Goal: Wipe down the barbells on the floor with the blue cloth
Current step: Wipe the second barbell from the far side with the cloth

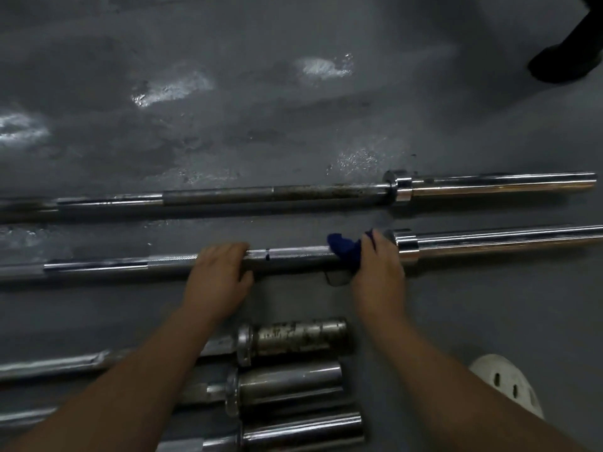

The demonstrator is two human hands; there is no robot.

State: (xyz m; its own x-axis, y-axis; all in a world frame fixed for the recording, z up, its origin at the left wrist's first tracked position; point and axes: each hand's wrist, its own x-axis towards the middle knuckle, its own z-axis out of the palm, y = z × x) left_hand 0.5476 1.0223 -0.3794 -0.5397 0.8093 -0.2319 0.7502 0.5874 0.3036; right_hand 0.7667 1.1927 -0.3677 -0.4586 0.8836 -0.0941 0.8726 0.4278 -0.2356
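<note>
— Forearms (156, 370) nearest; what of the 2 hands?
— Left hand (217, 275) lies flat on the middle barbell (293, 256); right hand (377, 272) grips the blue cloth (344, 249) around it, just beside the collar (406, 247).
— Its axis?
— Left-right, crosswise before both; the sleeve (505, 238) lies rightward, nearer the right hand.

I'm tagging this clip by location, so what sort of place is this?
Probably a gym or weight room: several steel barbells lie side by side on a grey floor; the right hand holds a blue cloth round one bar, the left hand resting on it.
</note>
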